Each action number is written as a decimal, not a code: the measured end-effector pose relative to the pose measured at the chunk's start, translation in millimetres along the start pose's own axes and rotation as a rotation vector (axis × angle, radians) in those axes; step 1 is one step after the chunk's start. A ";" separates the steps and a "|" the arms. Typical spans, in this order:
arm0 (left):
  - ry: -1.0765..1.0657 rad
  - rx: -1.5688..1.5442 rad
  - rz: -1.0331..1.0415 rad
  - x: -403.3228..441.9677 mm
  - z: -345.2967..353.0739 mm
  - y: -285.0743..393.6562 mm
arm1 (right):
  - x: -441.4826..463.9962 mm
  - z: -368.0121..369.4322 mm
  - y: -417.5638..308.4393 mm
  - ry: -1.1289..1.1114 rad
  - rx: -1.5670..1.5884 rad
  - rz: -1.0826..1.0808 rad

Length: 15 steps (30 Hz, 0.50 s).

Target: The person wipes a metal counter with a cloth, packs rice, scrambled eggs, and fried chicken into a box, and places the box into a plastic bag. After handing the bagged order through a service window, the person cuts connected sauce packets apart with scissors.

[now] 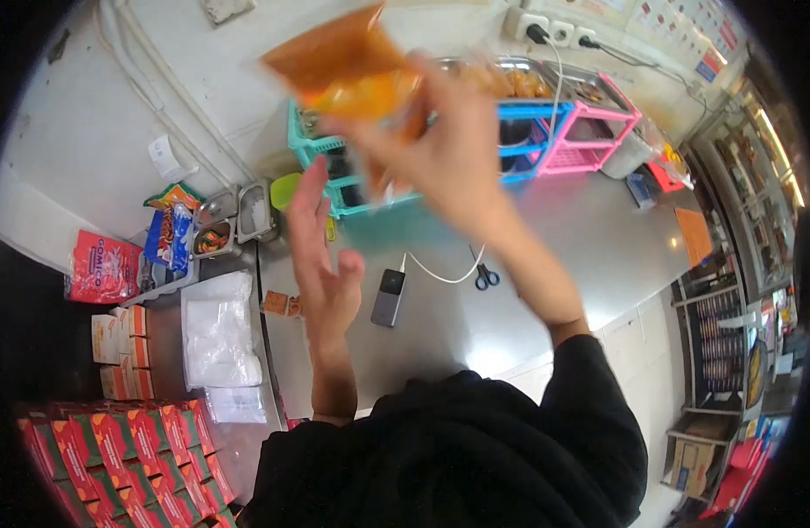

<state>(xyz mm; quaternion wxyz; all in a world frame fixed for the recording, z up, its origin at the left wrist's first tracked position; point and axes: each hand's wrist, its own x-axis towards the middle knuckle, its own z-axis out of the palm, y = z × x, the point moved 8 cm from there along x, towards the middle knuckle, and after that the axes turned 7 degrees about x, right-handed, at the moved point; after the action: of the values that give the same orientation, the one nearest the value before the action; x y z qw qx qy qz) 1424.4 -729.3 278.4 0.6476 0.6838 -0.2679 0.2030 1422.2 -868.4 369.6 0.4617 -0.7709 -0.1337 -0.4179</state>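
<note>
A glossy orange and yellow packet (348,66) is held up high over the back of the table, blurred by motion. My right hand (453,150) has its fingers closed round the packet's lower right side. Below and to the left, my left hand (326,282) is raised with fingers stretched out and thumb apart, holding nothing. On the steel table (528,264) between my arms lies a dark grey phone or power bank (388,297) with a white cable. Black-handled scissors (486,278) rest to its right.
Turquoise, blue and pink racks (585,158) with metal trays of food stand along the wall. Metal containers (255,211), snack packs and a stack of clear plastic bags (218,330) are at the left, above red and green boxes (132,453). Shelves (722,343) line the right.
</note>
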 end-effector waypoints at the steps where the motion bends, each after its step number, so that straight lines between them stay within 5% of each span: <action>1: 0.009 -0.096 0.032 -3.7 0.5 10.8 | -20.9 8.0 -14.5 -0.033 -0.064 -0.034; 3: -0.035 -0.438 -0.030 -29.3 -10.9 3.9 | -63.1 26.6 -32.8 -0.133 -0.158 -0.035; 6: 0.297 -0.318 -0.395 -69.0 -48.5 -20.7 | -115.0 55.7 -31.6 -0.208 -0.074 0.084; 10: 0.248 -0.199 -0.365 -90.4 -87.5 -11.4 | -150.1 59.2 -37.5 -0.367 0.331 0.119; 12: 0.110 -0.130 -0.286 -94.8 -79.1 2.3 | -154.9 47.0 -38.5 -0.462 0.424 0.206; 15: -0.336 0.099 -0.614 -137.0 -54.2 -51.7 | -173.2 26.8 -0.8 -0.323 0.455 0.211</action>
<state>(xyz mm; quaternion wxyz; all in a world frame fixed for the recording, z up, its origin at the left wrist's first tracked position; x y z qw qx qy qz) 1354.6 -660.3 157.0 0.5915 0.7868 -0.1426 -0.1037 1329.2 -814.7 231.2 0.6363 -0.7139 -0.2147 -0.1986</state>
